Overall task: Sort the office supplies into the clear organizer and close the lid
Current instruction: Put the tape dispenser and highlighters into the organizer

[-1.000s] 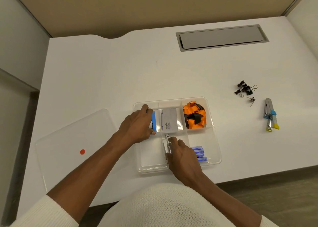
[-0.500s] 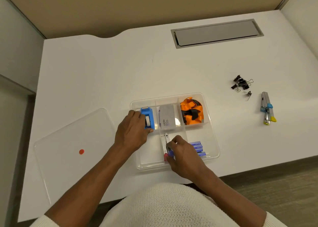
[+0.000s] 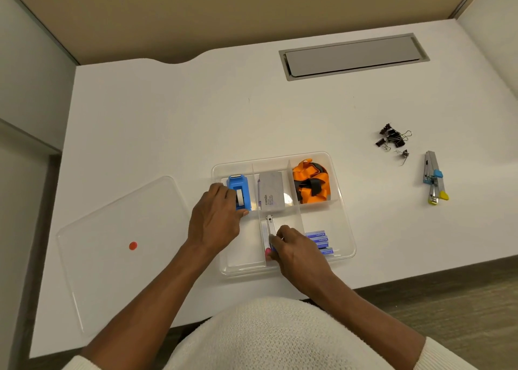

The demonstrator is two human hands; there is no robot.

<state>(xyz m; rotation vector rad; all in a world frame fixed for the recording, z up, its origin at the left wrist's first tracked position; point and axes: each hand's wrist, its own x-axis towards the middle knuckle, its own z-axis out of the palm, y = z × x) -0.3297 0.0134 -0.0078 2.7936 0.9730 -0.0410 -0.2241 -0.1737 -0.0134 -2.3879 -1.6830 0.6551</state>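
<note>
The clear organizer [image 3: 343,201] sits at the desk's near edge, lid off. Its back row holds a blue tape dispenser [image 3: 238,191], a grey box [image 3: 271,191] and an orange strap bundle [image 3: 311,184]. My left hand [image 3: 214,219] rests against the dispenser's left side, fingers curled on it. My right hand [image 3: 294,247] pinches a slim silver tool [image 3: 269,225] with a pink end, lying in the front middle compartment. Blue staple boxes [image 3: 319,240] lie in the front right compartment. The clear lid [image 3: 112,246] with a red dot lies flat at the left.
On the desk to the right lie a pile of black binder clips [image 3: 392,139] and two small staplers [image 3: 433,177] with blue and yellow parts. A grey cable hatch [image 3: 353,57] is set into the desk's far side. Cubicle walls stand behind and beside the desk.
My left hand has slid off the top of the blue dispenser to its left side, uncovering it. My right hand stays on the silver tool, whose pink end now shows.
</note>
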